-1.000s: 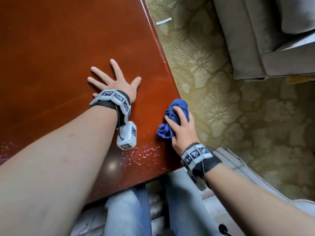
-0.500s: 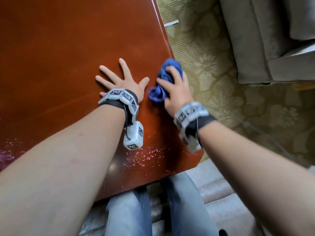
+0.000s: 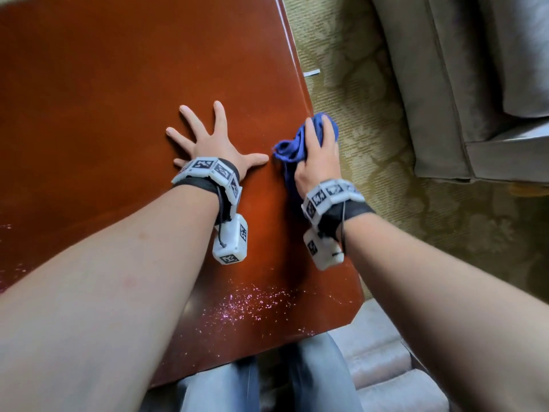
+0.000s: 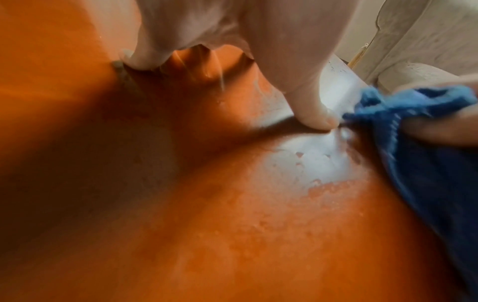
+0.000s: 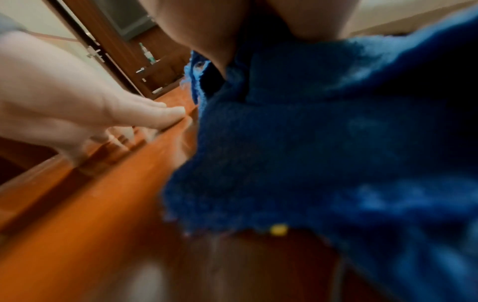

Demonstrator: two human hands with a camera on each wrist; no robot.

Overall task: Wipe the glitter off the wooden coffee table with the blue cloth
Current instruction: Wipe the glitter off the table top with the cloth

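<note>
My left hand [image 3: 212, 144] lies flat on the reddish wooden coffee table [image 3: 104, 99] with its fingers spread. Just to its right, my right hand [image 3: 316, 153] grips the bunched blue cloth [image 3: 292, 150] and holds it down on the table by the right edge. In the left wrist view the blue cloth [image 4: 419, 143] nearly touches my left thumb [image 4: 314, 114]. The cloth [image 5: 323, 153] fills the blurred right wrist view, with my left hand [image 5: 90, 114] beside it. Pink glitter [image 3: 249, 301] is scattered on the table near the front right corner, behind both wrists.
More glitter [image 3: 7, 263] shows at the table's left front edge. A patterned carpet [image 3: 386, 203] lies right of the table, with a grey sofa [image 3: 475, 84] beyond it. My knees in jeans [image 3: 267, 382] are under the front edge.
My right hand has carried the cloth from near the front corner forward along the table's right edge, up beside my left hand. The left hand has stayed flat.
</note>
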